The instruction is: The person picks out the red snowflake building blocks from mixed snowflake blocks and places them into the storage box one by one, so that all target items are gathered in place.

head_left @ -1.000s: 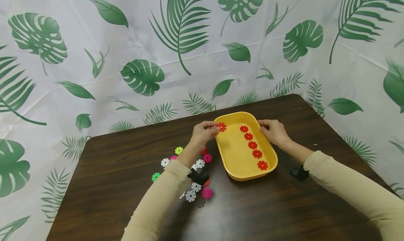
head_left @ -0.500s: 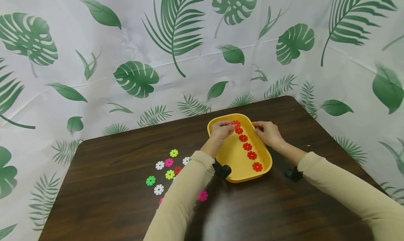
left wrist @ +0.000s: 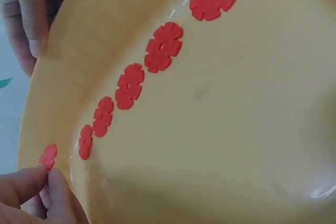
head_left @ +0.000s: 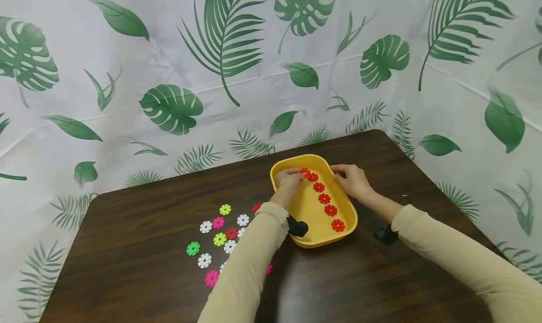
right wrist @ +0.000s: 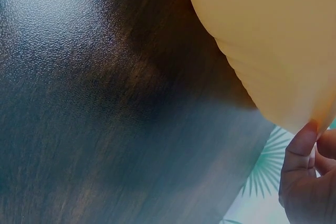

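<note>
Inside the far end of the yellow tray [head_left: 314,243], my left hand [head_left: 289,184] pinches a red notched disc [head_left: 304,172] between thumb and finger. The left wrist view shows that disc [left wrist: 49,156] at the fingertips, near the tray wall, beside a curved row of five red discs [left wrist: 129,86] on the tray floor. My right hand [head_left: 352,181] grips the tray's right rim near its far corner; in the right wrist view the thumb and fingers [right wrist: 300,148] pinch the edge of the tray [right wrist: 273,51].
Left of the tray, loose notched discs in white [head_left: 204,260], pink [head_left: 211,278], yellow, green [head_left: 193,248] and red lie scattered on the dark wooden table [head_left: 135,248], some hidden behind my left sleeve. A leaf-patterned cloth [head_left: 169,55] hangs behind the table.
My left hand has carried the red disc rightward from the tray's left rim to the far end of the row. My right hand stays on the rim. The head view has shifted.
</note>
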Demonstrator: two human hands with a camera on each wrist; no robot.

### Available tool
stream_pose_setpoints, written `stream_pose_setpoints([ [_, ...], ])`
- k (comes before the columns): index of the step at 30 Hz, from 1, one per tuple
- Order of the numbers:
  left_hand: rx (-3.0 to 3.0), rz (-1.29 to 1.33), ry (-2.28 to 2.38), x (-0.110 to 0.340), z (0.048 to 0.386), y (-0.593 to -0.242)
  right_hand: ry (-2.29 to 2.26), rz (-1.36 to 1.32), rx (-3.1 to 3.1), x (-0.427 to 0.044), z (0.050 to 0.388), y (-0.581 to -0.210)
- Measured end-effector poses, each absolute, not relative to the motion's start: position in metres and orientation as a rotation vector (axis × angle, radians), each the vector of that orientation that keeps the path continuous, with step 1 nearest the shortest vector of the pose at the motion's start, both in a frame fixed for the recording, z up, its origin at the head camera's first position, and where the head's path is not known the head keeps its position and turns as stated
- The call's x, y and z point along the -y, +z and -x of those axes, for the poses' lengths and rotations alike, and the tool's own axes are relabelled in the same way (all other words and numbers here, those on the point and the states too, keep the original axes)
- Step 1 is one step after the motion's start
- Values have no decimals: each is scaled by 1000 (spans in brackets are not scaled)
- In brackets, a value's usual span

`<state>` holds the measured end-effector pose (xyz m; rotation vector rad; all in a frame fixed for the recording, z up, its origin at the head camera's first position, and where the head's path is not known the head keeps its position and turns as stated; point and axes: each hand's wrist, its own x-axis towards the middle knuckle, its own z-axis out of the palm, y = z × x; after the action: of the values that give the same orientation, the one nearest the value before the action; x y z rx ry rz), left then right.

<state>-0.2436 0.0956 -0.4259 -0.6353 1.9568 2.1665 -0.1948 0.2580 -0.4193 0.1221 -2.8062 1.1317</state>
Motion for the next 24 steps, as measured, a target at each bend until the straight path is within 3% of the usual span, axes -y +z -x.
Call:
stream_pose_setpoints([
  [6, -2083, 603, 2211, -106, 292, -506, 1121, -137, 2799, -258, 195, -420],
  [10, -2192, 755, 2098, -116, 316, -537, 1126, -131, 2798, -257, 195, -420],
  [16, -2146, 946, 2265, -129, 377, -627, 1146, -116, 2819, -257, 194, -420],
  [19, -2190, 957, 2239, -127, 365, -609, 1128, -121, 2821, -257, 194, -419],
  [24, -2362, 960, 2011, -113, 275, -484, 1107, -122, 2812, -259, 195, -421],
])
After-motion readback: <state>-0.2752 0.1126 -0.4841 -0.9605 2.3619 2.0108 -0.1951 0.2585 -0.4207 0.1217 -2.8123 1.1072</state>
